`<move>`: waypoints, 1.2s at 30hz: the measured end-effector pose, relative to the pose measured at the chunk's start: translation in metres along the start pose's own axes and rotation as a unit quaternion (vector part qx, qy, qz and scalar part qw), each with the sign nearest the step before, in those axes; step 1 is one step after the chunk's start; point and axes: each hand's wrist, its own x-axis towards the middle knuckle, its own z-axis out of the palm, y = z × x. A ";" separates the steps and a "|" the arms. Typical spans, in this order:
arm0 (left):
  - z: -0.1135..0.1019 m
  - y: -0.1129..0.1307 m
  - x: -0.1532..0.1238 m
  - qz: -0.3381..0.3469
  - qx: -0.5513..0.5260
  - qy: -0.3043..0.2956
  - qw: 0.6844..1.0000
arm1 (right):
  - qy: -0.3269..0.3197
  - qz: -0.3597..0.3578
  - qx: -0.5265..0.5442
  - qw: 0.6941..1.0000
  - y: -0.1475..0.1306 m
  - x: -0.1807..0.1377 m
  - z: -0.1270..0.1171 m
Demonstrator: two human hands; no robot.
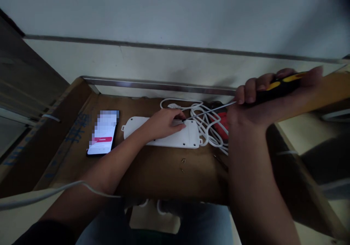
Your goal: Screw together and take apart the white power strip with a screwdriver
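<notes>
A white power strip (pixel 175 140) lies with its screw-holed side up on the brown cardboard. My left hand (pixel 162 124) rests over its middle and right part, thumb on the casing and fingers curled by the far edge, gripping it. In my right hand (pixel 262 95), held higher on the right, is a screwdriver (pixel 284 86) with a black and yellow handle. Its long thin shaft slants down left, and the tip meets the strip close to my left fingertips. Whether a screw sits under the tip cannot be made out. Several small screws (pixel 183 160) lie nearer to me.
Coiled white cable (pixel 203 119) lies behind and right of the strip, beside a red object (pixel 221 124). A lit phone (pixel 103 133) lies at left. Cardboard side walls (pixel 38 143) flank the surface, and a metal rail (pixel 158 84) runs behind. A white cord (pixel 54 192) crosses my left forearm.
</notes>
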 end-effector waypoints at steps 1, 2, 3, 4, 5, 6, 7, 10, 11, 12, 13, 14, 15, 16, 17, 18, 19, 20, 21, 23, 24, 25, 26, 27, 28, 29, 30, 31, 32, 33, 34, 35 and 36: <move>0.002 0.000 0.000 -0.002 0.001 0.011 1.000 | -0.001 0.002 0.000 1.000 -0.001 0.000 -0.001; 0.003 -0.001 0.001 -0.002 0.001 0.019 1.000 | -0.005 0.001 0.000 1.000 -0.001 0.000 -0.001; 0.005 -0.001 0.001 -0.001 0.001 0.026 1.000 | -0.010 0.000 0.000 1.000 -0.001 0.000 -0.002; 0.005 -0.002 0.002 0.001 0.000 0.032 0.999 | -0.014 -0.005 0.000 1.000 -0.001 0.000 -0.002; 0.006 -0.003 0.002 0.002 -0.001 0.035 0.999 | -0.015 -0.008 0.003 1.000 -0.002 0.000 -0.003; 0.006 -0.004 0.002 0.002 -0.002 0.038 0.999 | -0.015 -0.012 0.005 1.000 -0.002 0.000 -0.003; 0.006 -0.004 0.002 0.000 -0.003 0.040 0.999 | -0.013 -0.014 0.008 1.000 -0.002 0.000 -0.003; 0.007 -0.004 0.002 -0.003 -0.004 0.043 0.999 | 0.003 -0.016 0.014 1.000 -0.004 0.001 -0.003; 0.007 -0.004 0.002 -0.004 -0.004 0.045 0.999 | 0.010 -0.016 0.017 1.000 -0.005 0.002 -0.003; 0.007 -0.003 0.002 -0.006 -0.004 0.048 0.999 | 0.012 -0.018 0.019 1.000 -0.005 0.002 -0.003; 0.007 -0.003 0.002 -0.008 -0.004 0.051 0.999 | 0.008 -0.019 0.020 1.000 -0.005 0.003 -0.004; 0.007 -0.003 0.002 -0.011 -0.005 0.054 0.998 | 0.004 -0.019 0.020 1.000 -0.005 0.003 -0.004; 0.008 -0.002 0.002 -0.014 -0.006 0.055 0.998 | -0.002 -0.019 0.018 1.000 -0.004 0.003 -0.005; 0.008 -0.002 0.003 -0.015 -0.006 0.056 0.998 | -0.007 -0.020 0.016 1.000 -0.004 0.004 -0.005; 0.008 -0.003 0.003 -0.015 -0.007 0.058 0.998 | -0.011 -0.024 0.015 1.000 -0.003 0.004 -0.006; 0.008 -0.003 0.003 -0.014 -0.007 0.061 0.998 | -0.014 -0.028 0.015 0.999 -0.003 0.004 -0.006; 0.008 -0.003 0.003 -0.014 -0.007 0.063 0.998 | -0.018 -0.032 0.013 0.999 -0.002 0.004 -0.006; 0.008 -0.003 0.003 -0.015 -0.006 0.065 0.998 | -0.025 -0.037 0.010 0.999 -0.002 0.004 -0.006; 0.008 -0.003 0.003 -0.016 -0.005 0.067 0.998 | -0.035 -0.040 0.004 0.999 -0.002 0.003 -0.006; 0.008 -0.003 0.003 -0.022 0.003 0.065 0.998 | -0.043 -0.049 -0.001 0.998 -0.002 0.000 -0.003; 0.008 -0.002 0.002 -0.025 0.009 0.063 0.998 | -0.047 -0.055 -0.001 0.997 -0.003 -0.002 -0.002; 0.007 -0.002 0.002 -0.029 0.015 0.062 0.998 | -0.052 -0.059 -0.002 0.997 -0.003 -0.005 0.000; 0.007 -0.001 0.003 -0.031 0.019 0.061 0.997 | -0.055 -0.062 -0.003 0.997 -0.004 -0.008 0.002; 0.007 0.000 0.003 -0.033 0.022 0.058 0.998 | -0.057 -0.067 -0.005 0.996 -0.005 -0.011 0.004; 0.006 0.000 0.003 -0.034 0.024 0.056 0.998 | -0.061 -0.073 -0.009 0.995 -0.006 -0.014 0.006; 0.006 0.001 0.003 -0.032 0.024 0.055 0.998 | -0.067 -0.078 -0.014 0.995 -0.007 -0.016 0.008; 0.006 0.001 0.003 -0.031 0.025 0.054 0.998 | -0.071 -0.084 -0.014 0.994 -0.008 -0.018 0.009; 0.006 0.001 0.003 -0.031 0.024 0.053 0.998 | -0.076 -0.086 -0.014 0.993 -0.008 -0.020 0.009; 0.006 0.001 0.004 -0.030 0.023 0.053 0.998 | -0.082 -0.085 -0.012 0.993 -0.009 -0.021 0.010; 0.007 0.001 0.004 -0.028 0.022 0.053 0.998 | -0.089 -0.080 -0.012 0.993 -0.009 -0.022 0.010; 0.007 0.001 0.004 -0.026 0.021 0.053 0.998 | -0.095 -0.077 -0.012 0.992 -0.009 -0.023 0.010; 0.008 0.001 0.004 -0.023 0.021 0.053 0.998 | -0.100 -0.075 -0.015 0.992 -0.008 -0.024 0.011; 0.008 0.001 0.005 -0.019 0.020 0.052 0.998 | -0.107 -0.075 -0.019 0.991 -0.008 -0.025 0.011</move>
